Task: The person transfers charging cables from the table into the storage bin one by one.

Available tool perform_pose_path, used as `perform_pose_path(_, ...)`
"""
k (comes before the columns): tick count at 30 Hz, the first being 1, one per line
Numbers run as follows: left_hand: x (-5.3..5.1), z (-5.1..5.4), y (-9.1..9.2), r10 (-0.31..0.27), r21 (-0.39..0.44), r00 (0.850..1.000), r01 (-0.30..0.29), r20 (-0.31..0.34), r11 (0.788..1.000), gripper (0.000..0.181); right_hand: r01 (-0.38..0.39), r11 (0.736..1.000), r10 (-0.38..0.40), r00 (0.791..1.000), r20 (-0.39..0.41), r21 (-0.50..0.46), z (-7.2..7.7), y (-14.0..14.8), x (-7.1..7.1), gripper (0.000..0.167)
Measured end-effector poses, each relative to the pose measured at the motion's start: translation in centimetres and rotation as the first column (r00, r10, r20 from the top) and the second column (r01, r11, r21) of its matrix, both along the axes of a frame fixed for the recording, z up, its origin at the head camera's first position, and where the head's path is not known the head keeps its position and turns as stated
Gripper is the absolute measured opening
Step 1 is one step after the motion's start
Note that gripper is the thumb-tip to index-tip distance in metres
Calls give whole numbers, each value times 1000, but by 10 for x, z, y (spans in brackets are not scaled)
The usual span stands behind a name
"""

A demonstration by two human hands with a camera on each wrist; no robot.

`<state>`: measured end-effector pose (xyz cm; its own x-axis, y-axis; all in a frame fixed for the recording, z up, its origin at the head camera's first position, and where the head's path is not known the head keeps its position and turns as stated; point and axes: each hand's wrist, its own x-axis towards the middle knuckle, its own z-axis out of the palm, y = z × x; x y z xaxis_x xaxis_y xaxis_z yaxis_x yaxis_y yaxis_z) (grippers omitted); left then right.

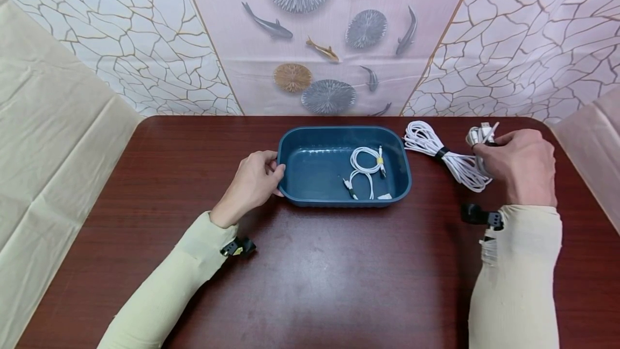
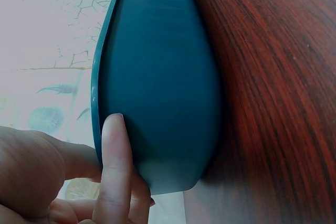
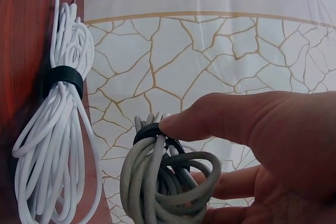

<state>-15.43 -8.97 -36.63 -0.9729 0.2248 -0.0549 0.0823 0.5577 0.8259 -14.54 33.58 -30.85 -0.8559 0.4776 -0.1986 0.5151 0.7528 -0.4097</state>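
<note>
A blue tray [image 1: 310, 202] sits near the table's back edge, with two small coiled white cables [image 1: 364, 160] inside at its right. My left hand [image 1: 254, 179] grips the tray's left rim; in the left wrist view its fingers [image 2: 116, 166] lie against the tray's outer wall [image 2: 163, 77]. At the right, my right hand [image 1: 520, 163] pinches a grey cable bundle [image 3: 168, 182] by its black tie, thumb on the tie in the right wrist view. Beside it, a larger white cable bundle [image 1: 457, 163] with a black strap lies on the table.
The dark red wooden table [image 1: 315, 268] runs under everything. A patterned cloth [image 1: 329, 42] with fish and round motifs hangs behind its back edge. Pale cloth [image 1: 48, 149] hangs at the left side, and more at the right.
</note>
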Motion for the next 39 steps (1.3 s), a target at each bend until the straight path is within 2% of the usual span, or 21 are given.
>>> perform_pose_path(14, 0, -1, 0, -2, 7, 1000, 2, 0, 1000, 27, -44, 999, 44, 999, -23, -7, 0, -3, 1, 65)
perform_pose_path(22, 0, 0, 0, 2, 7, 1000, -2, 5, 1000, 29, -84, 996, 84, 996, -22, -29, 3, -4, 5, 72)
perform_pose_path(39, 0, -1, 0, 6, -1, 1000, -6, -2, 1000, 29, -153, 988, 152, 988, -41, -37, 6, -6, 3, 76)
